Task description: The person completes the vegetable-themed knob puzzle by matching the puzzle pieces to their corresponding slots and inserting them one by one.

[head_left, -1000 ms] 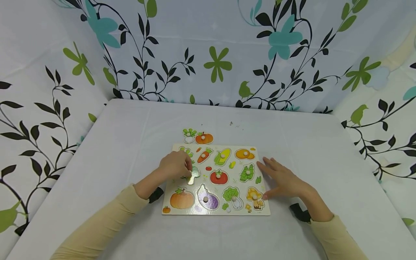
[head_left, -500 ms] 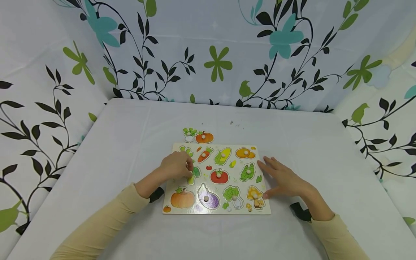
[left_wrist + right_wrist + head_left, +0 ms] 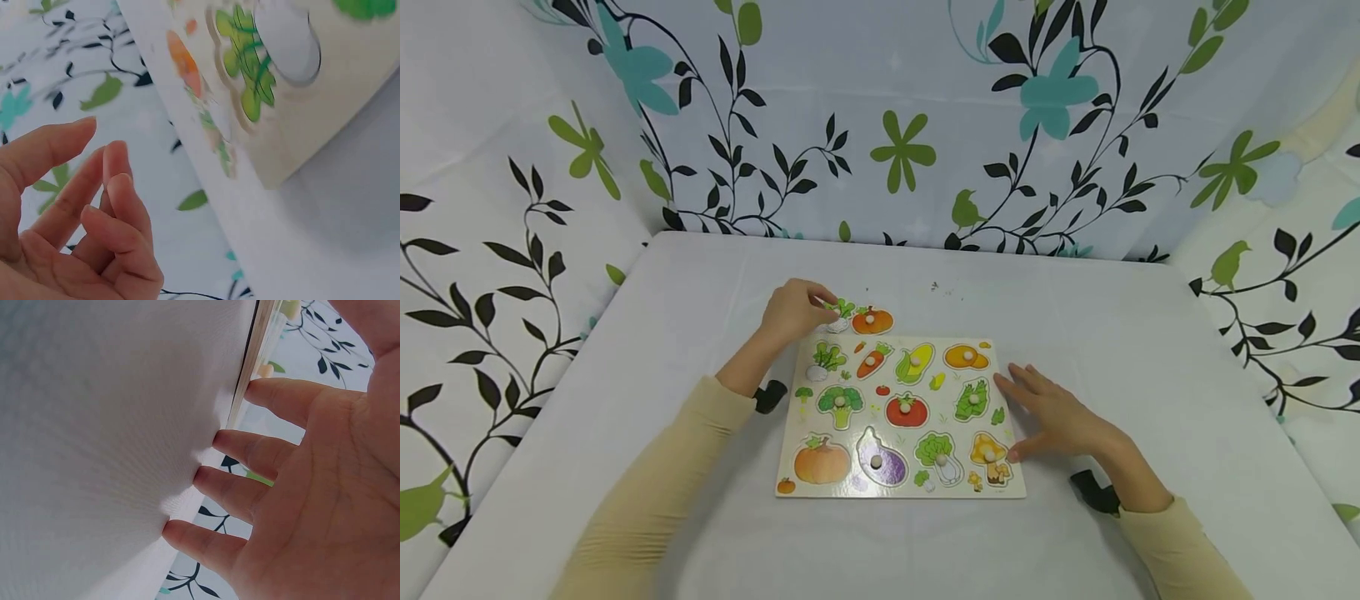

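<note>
My left hand (image 3: 796,312) hovers at a loose turnip piece (image 3: 845,307) behind the wooden vegetable puzzle board (image 3: 951,492). In the left wrist view its thumb and index finger stand apart, with nothing between them. Beside the turnip piece lies a pumpkin piece (image 3: 872,321) with a knob. The broccoli piece (image 3: 840,401) sits in its recess on the board. No knob shows on the board's turnip picture (image 3: 826,362) or pumpkin picture (image 3: 821,460). My right hand (image 3: 1058,417) is spread at the board's right edge, its index fingertip touching that edge in the right wrist view.
Knobbed carrot (image 3: 872,360), corn (image 3: 914,362), tomato (image 3: 906,410) and eggplant (image 3: 882,461) pieces sit in the board, with several others. A white cloth covers the table (image 3: 910,550). A patterned curtain (image 3: 835,67) stands behind it. Small dark specks (image 3: 935,287) lie farther back.
My left hand has let go of the broccoli piece, now lying in its recess, and moved away from me to the turnip piece. My right hand stays at the board's edge.
</note>
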Available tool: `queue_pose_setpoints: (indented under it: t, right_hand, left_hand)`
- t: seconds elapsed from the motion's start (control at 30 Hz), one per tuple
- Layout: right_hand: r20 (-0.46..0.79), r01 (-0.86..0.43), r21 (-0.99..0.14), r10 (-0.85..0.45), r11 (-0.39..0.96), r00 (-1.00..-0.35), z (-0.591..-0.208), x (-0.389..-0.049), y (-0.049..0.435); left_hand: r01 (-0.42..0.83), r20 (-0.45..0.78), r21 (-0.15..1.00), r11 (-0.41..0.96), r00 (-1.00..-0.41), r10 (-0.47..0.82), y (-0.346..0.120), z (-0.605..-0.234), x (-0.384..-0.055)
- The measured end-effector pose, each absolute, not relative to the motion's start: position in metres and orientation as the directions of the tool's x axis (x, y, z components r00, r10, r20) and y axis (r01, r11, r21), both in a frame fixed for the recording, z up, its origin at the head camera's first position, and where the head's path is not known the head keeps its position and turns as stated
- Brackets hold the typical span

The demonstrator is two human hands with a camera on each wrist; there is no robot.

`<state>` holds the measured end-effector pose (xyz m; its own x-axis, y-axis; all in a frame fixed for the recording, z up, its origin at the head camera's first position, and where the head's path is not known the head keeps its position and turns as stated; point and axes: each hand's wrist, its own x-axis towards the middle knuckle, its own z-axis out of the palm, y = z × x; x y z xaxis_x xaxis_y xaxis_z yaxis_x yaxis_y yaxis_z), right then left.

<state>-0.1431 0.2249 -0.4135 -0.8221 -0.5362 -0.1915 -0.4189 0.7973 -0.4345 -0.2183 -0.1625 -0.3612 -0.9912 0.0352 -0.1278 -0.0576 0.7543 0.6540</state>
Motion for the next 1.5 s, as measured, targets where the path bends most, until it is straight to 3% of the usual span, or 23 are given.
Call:
queue_pose_setpoints:
  t: [0.37,0.93,1.5]
  right_hand:
    - [-0.195,-0.420,-0.436,-0.539,0.796,-0.819,-0.413,-0.142,0.221]
    - [-0.234,-0.389,-0.425,-0.514,0.817,-0.825,-0.413,-0.142,0.222]
    - [-0.227,-0.391,-0.430,-0.517,0.814,-0.825,-0.410,-0.140,0.222]
  left_hand:
    - [-0.197,-0.208,0.719,0.667,-0.976,-0.064,-0.178,-0.393,-0.258]
    - [-0.187,-0.235,0.684,0.705,-0.972,-0.029,-0.175,-0.411,-0.267]
    - [-0.155,-0.183,0.668,0.727,-0.982,-0.042,-0.179,-0.409,-0.267]
